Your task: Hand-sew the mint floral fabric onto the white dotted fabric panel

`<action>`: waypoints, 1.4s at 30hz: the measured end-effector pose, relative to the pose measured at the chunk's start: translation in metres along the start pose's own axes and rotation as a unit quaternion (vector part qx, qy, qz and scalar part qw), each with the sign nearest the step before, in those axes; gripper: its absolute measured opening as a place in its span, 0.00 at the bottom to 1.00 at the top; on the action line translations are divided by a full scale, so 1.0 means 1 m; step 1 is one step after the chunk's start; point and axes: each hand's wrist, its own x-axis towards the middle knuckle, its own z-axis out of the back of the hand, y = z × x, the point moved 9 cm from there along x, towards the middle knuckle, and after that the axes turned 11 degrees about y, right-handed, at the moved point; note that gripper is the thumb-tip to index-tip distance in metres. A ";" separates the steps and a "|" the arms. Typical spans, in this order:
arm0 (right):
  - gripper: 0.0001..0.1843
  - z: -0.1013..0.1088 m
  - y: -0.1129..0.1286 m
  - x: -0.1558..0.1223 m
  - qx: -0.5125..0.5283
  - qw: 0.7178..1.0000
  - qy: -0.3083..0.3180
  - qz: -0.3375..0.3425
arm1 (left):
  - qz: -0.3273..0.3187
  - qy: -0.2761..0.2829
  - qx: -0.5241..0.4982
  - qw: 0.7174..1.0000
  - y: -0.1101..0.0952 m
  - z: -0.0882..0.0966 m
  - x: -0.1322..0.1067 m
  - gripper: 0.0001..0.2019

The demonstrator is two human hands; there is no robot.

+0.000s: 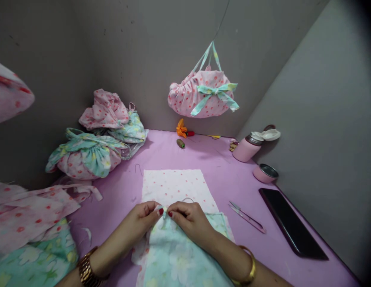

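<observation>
My left hand (145, 217) pinches the upper edge of a mint-green floral fabric (182, 259) between thumb and fingertips. Right beside it, my right hand (191, 219) is closed on the same gathered edge, the fingertips of both hands almost touching. A thin loop of thread (188, 199) curves above the right knuckles; whether a needle is in the fingers cannot be made out. Beneath the green fabric lies a white fabric piece with red dots (176, 185), its far part showing beyond my hands. Pink thread snips (248, 217) rest to the right of my right hand.
A black phone (293, 223), a pink lid (265, 173) and a pink flask (248, 147) line the right side. Thread spools (181, 143) lie at the back. Sewn pouches (89, 153) and cut fabric (32, 211) are heaped left. A pink pouch (203, 95) hangs above.
</observation>
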 end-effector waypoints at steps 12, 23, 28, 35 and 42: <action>0.07 -0.017 0.013 -0.002 -0.059 0.996 0.055 0.032 | -0.008 -0.028 0.032 0.999 0.003 -0.001 0.002 0.15; 0.07 0.001 0.029 -0.006 -0.011 0.993 -0.048 0.109 | -0.054 -0.027 0.127 0.990 -0.004 0.001 0.002 0.15; 0.07 0.033 -0.014 0.001 0.393 0.906 -0.155 0.020 | -0.037 -0.039 0.133 0.990 -0.002 0.004 0.003 0.15; 0.13 0.103 -0.080 -0.026 0.526 0.759 -0.378 -0.067 | -0.054 -0.077 0.179 0.979 -0.012 0.013 -0.003 0.14; 0.10 0.131 -0.098 -0.054 0.446 0.735 -0.510 -0.043 | -0.058 -0.088 0.197 0.975 -0.011 0.019 -0.001 0.14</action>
